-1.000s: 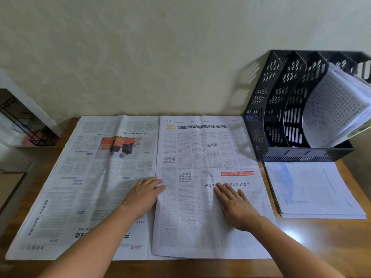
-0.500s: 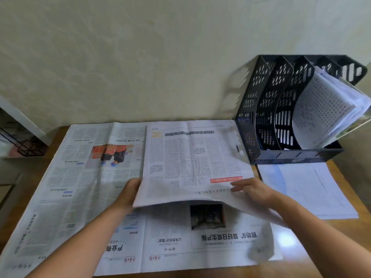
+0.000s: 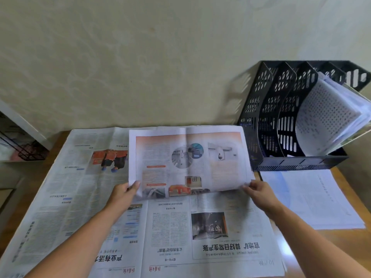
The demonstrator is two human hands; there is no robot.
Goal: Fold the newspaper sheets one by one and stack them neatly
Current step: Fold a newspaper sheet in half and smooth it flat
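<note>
A folded newspaper sheet (image 3: 188,161), showing an orange-framed page with round pictures, lies doubled back over the far half of the table. My left hand (image 3: 125,192) pinches its near left corner and my right hand (image 3: 256,190) pinches its near right corner. Beneath it lie more open newspaper sheets (image 3: 200,233), spread flat across the wooden table (image 3: 341,243), with upside-down headlines along the near edge. The folded sheet hides the far right part of the spread.
A black perforated file rack (image 3: 285,125) holding loose white papers stands at the back right against the wall. In front of it lies a flat stack of white paper (image 3: 317,197). A white shelf with a wire basket (image 3: 22,145) is at the left.
Both hands left the flat page, took the right-hand sheet by its near edge and folded it away towards the wall. Its coloured underside now faces up, and the page below is uncovered.
</note>
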